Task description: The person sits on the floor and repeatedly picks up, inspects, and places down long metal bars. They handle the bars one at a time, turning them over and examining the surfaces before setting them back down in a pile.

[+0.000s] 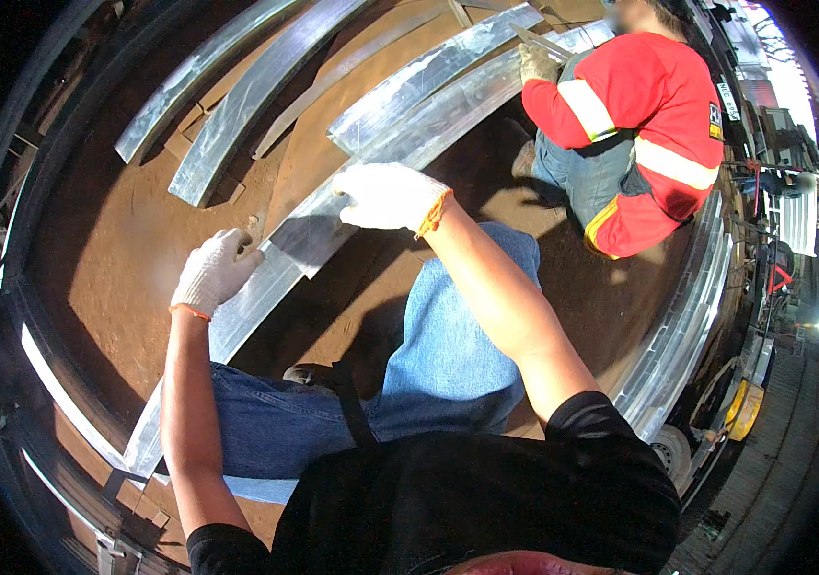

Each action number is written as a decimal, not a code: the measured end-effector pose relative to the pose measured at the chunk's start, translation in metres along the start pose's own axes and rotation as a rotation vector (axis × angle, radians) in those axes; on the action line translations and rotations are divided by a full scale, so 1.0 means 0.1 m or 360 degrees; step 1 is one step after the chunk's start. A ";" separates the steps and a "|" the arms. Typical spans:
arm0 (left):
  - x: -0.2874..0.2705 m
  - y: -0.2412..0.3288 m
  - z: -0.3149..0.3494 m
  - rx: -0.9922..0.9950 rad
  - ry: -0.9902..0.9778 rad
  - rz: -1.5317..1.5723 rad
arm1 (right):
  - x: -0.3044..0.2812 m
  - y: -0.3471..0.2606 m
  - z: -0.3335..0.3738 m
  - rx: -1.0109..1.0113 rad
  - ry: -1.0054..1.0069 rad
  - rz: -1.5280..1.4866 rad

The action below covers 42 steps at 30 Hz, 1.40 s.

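Note:
A long, shiny grey metal beam (265, 292) slants from the lower left beneath my hands toward the upper right. My left hand (216, 270), in a white knitted glove with an orange cuff, is beside its left edge. The thumb and bent fingers are apart, and no held object shows. My right hand (392, 196), gloved the same way, is over the beam farther up. Its fingers are curved with a gap to the thumb, nothing visible between them. Shadow darkens the beam below this hand, near a stepped joint between pieces.
A co-worker (634, 125) in a red jacket with reflective bands crouches at the upper right, a gloved hand on the metal. More metal beams (227, 134) lie on the brown floor (122, 268) at the upper left. Stacked metal strips (682, 316) line the right side.

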<state>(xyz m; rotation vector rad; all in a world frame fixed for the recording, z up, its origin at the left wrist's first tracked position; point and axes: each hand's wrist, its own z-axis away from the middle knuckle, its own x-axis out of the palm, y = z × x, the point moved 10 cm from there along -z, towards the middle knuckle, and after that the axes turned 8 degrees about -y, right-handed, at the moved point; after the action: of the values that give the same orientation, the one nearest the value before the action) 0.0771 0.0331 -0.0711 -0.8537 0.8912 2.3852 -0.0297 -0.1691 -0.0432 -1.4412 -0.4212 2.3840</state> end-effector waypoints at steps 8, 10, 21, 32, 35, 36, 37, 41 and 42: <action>0.01 0.03 -0.03 0.0070 0.0001 -0.0050 | 0.09 0.07 -0.01 0.0035 -0.0014 0.0026; 0.02 0.01 -0.04 0.0061 0.0001 -0.0049 | 0.13 0.12 -0.04 0.0079 -0.0076 0.0059; 0.02 0.02 -0.04 0.0065 0.0057 -0.0048 | 0.25 0.21 -0.08 0.0147 -0.0217 0.0002; 0.04 -0.02 -0.06 -0.0044 -0.0042 -0.0108 | 0.50 0.25 -0.11 -0.0037 -0.0287 0.0010; 0.02 0.01 -0.06 -0.0014 0.0005 -0.0117 | 0.51 0.24 -0.09 -0.0031 -0.0395 0.0042; 0.02 0.01 -0.04 0.0008 0.0037 -0.0130 | 0.51 0.22 -0.09 -0.0029 -0.0393 0.0054; 0.01 0.03 -0.05 0.0041 0.0077 -0.0139 | 0.50 0.22 -0.09 -0.0017 -0.0389 0.0076; 0.01 0.06 -0.07 0.0049 0.0036 -0.0119 | 0.52 0.31 -0.14 -0.0021 -0.0166 -0.0017; 0.02 0.07 -0.09 0.0045 0.0022 -0.0124 | 0.52 0.33 -0.13 0.0008 -0.0190 -0.0034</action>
<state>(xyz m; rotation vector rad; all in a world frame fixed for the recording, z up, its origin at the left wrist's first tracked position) 0.0751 0.0226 -0.0753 -0.8788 0.8787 2.2974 -0.0447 -0.1765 -0.1041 -1.2898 -0.4574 2.4605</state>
